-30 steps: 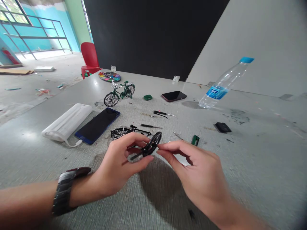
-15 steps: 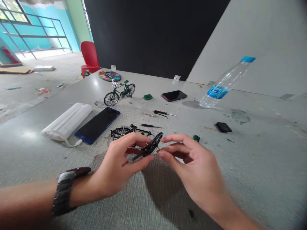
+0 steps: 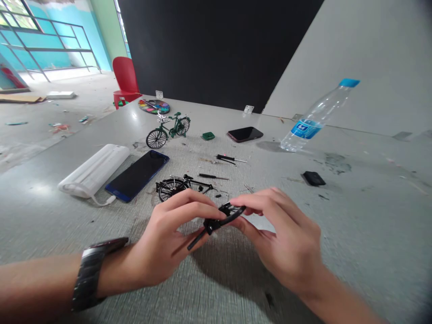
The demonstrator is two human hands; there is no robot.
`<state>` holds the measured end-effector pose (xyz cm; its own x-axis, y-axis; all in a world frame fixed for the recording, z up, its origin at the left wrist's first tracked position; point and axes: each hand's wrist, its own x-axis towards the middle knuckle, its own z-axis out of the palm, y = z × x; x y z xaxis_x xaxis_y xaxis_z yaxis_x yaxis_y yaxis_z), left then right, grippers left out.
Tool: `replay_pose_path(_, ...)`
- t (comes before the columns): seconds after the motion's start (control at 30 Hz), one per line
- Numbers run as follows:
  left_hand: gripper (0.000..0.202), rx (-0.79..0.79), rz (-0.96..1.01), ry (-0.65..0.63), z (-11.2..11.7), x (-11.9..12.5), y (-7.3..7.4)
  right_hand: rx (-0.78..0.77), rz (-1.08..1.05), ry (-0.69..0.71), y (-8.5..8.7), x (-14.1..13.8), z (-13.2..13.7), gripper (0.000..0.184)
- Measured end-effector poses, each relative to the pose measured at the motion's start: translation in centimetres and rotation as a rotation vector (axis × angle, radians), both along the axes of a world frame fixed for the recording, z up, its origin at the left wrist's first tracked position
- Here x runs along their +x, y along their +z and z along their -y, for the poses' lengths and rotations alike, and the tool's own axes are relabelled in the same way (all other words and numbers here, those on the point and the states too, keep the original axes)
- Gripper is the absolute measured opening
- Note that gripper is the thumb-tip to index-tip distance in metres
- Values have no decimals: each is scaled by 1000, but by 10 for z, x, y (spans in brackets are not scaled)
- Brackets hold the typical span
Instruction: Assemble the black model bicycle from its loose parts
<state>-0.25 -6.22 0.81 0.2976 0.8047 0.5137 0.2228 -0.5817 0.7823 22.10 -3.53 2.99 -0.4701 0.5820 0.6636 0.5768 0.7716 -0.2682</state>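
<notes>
The left hand [image 3: 162, 243] and right hand [image 3: 286, 238] both pinch a small black wheel [image 3: 232, 218] above the tabletop [image 3: 357, 225], near a black toy bicycle [image 3: 173, 188].

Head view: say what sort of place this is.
Likely a makeshift workspace in a rough room: litter on the floor, a screwdriver and partial black model bicycle on the table.

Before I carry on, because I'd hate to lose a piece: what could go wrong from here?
The black wheel part is held by the left hand and right hand above the table, so it might slip. A small black piece lies loose just beyond the hands and could be brushed away. The black model bicycle rests close beyond the left hand, so a knuckle might nudge it.
</notes>
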Motion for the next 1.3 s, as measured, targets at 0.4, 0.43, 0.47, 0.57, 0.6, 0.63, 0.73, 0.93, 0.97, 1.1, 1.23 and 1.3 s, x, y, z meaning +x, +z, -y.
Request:
replay_pose_path(0.4, 80, -394, 392, -54, -3, 10, -12, 238, -4, 100, 4, 11, -5, 23)
replay_pose_path(0.43, 80, -466, 450, -99, -3, 9, -11, 270, -6, 84, 3, 12, -5, 24)
replay_pose_path(0.47, 76, -540, 497, -154, -2, 9, -10, 305, 2, 70, 3, 12, -4, 24)
replay_pose_path(0.57, 55, -742, 544, -273, -1, 8, -7, 359, 100, 86, 2, 9, 0, 16)
replay_pose_path(0.6, 49, -778, 529, -274, -1, 8, -6, 356, 147, 102, 3, 6, 2, 13)
replay_pose_path(0.63, 43, -791, 510, -249, -1, 9, -5, 344, 187, 113, 3, 4, 4, 13)
replay_pose_path(0.73, 29, -778, 468, -143, -5, 12, -4, 324, 242, 134, 5, -4, 7, 17)
replay_pose_path(0.93, 29, -832, 530, -6, -12, 13, -9, 272, 336, 240, 9, 10, -11, 15)
replay_pose_path(0.97, 30, -863, 534, 6, -12, 13, -10, 242, 325, 226, 11, 16, -17, 18)
replay_pose_path(1.1, 39, -982, 521, 40, -9, 11, -10, 157, 227, -56, 9, 46, -47, 12)
replay_pose_path(1.23, 39, -972, 514, 57, -7, 10, -8, -81, 333, -241, -4, 67, -68, 15)
replay_pose_path(1.3, 38, -952, 509, 58, -8, 10, -7, -197, 390, -234, -11, 70, -72, 15)
